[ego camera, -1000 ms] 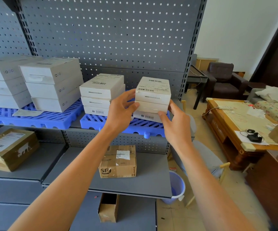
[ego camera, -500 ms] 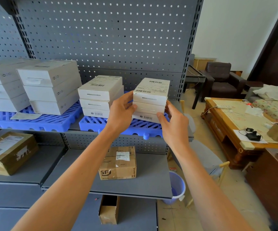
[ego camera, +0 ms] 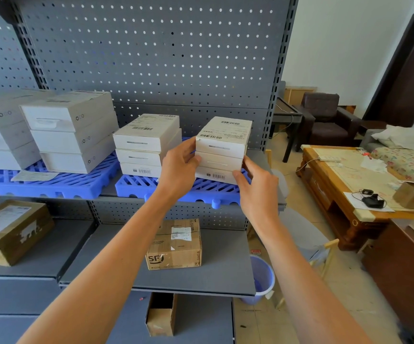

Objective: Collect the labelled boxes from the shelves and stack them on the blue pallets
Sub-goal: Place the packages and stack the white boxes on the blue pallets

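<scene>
Two blue pallets (ego camera: 52,181). We count four white stacks, three boxes each. Left hand (ego camera: 180,167) at 9 o'clock, right hand (ego camera: 256,186) at 4 o'clock of the rightmost stack (ego camera: 222,150), fingers curled on its sides, long axis running away from us. Brown boxes: three below.
</scene>
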Action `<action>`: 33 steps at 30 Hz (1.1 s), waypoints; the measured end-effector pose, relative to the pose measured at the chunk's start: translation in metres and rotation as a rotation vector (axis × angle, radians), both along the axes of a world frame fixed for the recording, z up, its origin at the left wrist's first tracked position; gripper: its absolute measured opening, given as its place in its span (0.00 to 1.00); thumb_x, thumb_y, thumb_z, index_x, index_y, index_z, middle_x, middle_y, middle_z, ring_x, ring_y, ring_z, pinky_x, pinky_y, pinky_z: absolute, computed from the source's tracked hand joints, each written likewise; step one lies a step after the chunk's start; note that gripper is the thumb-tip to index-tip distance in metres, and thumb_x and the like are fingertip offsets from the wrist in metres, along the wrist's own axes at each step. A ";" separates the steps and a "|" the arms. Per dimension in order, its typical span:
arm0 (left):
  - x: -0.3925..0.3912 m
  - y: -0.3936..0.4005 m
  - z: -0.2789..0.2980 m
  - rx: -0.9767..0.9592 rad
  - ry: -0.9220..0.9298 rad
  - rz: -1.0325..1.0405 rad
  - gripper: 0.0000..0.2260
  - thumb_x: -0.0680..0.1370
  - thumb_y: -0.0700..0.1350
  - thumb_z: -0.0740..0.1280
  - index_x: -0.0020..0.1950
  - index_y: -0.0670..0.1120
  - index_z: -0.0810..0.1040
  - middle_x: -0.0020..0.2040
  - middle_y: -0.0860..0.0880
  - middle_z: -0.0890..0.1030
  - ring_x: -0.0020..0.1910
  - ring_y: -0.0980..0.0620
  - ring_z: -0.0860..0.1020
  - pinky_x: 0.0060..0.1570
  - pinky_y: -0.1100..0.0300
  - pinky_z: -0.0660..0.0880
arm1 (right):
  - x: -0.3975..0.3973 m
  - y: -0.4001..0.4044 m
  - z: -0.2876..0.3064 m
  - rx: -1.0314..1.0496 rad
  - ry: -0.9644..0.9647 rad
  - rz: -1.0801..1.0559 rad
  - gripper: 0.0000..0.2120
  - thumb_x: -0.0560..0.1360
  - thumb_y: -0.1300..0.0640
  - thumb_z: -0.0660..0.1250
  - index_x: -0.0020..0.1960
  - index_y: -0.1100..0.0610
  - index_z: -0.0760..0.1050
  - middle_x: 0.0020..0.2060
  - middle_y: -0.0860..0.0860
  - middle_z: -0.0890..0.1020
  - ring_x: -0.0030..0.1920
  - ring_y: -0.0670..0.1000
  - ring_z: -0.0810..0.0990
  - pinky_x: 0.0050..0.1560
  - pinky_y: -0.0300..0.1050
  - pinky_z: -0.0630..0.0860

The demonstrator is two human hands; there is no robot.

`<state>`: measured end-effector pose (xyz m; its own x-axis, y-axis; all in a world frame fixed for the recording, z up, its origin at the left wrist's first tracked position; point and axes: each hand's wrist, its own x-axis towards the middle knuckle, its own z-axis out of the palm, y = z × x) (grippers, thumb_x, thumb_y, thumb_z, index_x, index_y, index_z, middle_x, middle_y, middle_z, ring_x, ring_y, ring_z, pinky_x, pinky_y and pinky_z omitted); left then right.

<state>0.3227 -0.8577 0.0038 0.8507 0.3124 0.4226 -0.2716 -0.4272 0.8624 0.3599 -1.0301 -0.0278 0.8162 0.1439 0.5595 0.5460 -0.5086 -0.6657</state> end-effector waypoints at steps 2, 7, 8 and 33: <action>-0.001 -0.001 0.000 -0.009 0.000 -0.005 0.21 0.82 0.32 0.60 0.72 0.50 0.75 0.62 0.58 0.81 0.63 0.62 0.77 0.64 0.63 0.75 | 0.001 0.000 -0.001 -0.006 0.002 -0.003 0.19 0.80 0.59 0.66 0.70 0.55 0.74 0.56 0.51 0.84 0.54 0.49 0.82 0.40 0.18 0.68; -0.005 -0.005 0.002 -0.060 0.017 -0.018 0.25 0.82 0.31 0.59 0.77 0.50 0.69 0.67 0.55 0.79 0.67 0.59 0.76 0.66 0.62 0.74 | 0.000 0.000 0.002 0.057 0.044 0.052 0.24 0.80 0.59 0.66 0.75 0.52 0.68 0.61 0.45 0.81 0.50 0.36 0.77 0.44 0.20 0.71; -0.006 -0.005 0.002 -0.089 0.024 -0.011 0.27 0.82 0.31 0.60 0.79 0.50 0.66 0.70 0.53 0.77 0.68 0.58 0.75 0.67 0.60 0.74 | -0.002 -0.001 0.004 0.093 0.061 0.072 0.26 0.80 0.60 0.66 0.76 0.51 0.65 0.60 0.41 0.79 0.49 0.32 0.76 0.45 0.22 0.72; -0.023 -0.020 -0.001 -0.153 0.003 -0.025 0.30 0.78 0.30 0.60 0.78 0.50 0.65 0.68 0.55 0.79 0.69 0.60 0.74 0.68 0.53 0.74 | -0.010 0.008 0.012 0.207 0.251 0.227 0.33 0.76 0.64 0.66 0.77 0.46 0.61 0.63 0.42 0.78 0.60 0.40 0.77 0.58 0.39 0.78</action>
<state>0.2999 -0.8780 0.0030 0.8601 0.3520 0.3692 -0.2777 -0.2840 0.9177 0.3503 -1.0220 -0.0159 0.8916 0.2416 0.3829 0.4366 -0.2347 -0.8685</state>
